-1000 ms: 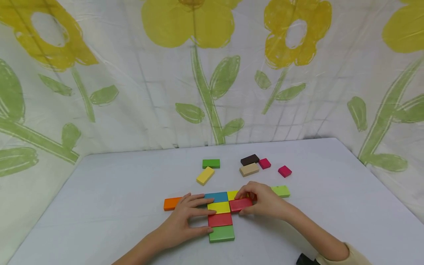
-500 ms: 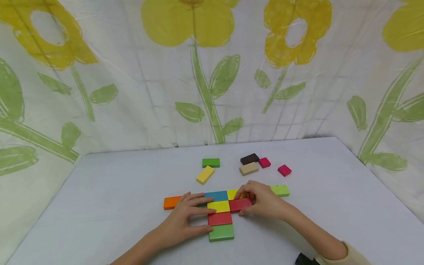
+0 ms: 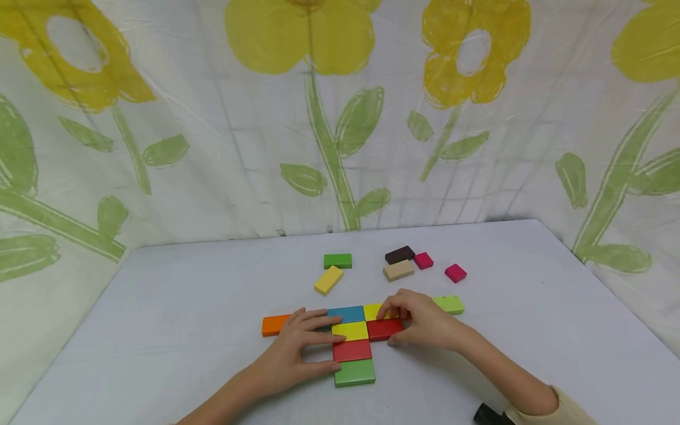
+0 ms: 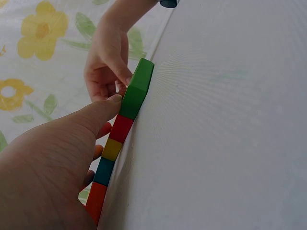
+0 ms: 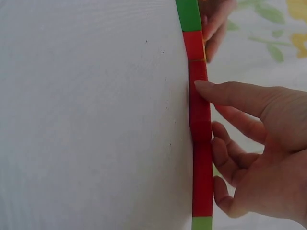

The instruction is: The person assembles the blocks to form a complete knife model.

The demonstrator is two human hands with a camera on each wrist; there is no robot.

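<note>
Flat coloured blocks lie together in a T shape on the white table. My right hand [image 3: 425, 323] pinches the red block [image 3: 385, 330] right of the stem, its thumb on the near side and fingers beyond. In the right wrist view the thumb presses that block's side face. My left hand [image 3: 297, 356] lies along the stem's left side with fingers spread; fingertips touch the yellow block [image 3: 349, 332] and the thumb tip meets the green block [image 4: 134, 93]. Between those two is another red block [image 3: 352, 351]. Behind, the blue block [image 3: 345, 314] belongs to the crossbar, partly hidden by both hands.
An orange block [image 3: 275, 325] and a lime block [image 3: 451, 304] end the crossbar. Farther back lie loose blocks: green [image 3: 337, 261], yellow [image 3: 329, 280], dark brown [image 3: 400, 255], tan [image 3: 399, 270] and two small pink ones [image 3: 455, 273]. A flower-print cloth [image 3: 212, 147] hangs behind the table.
My right thumb has slid slightly right along the red block's near edge. The left hand and the other blocks keep their places.
</note>
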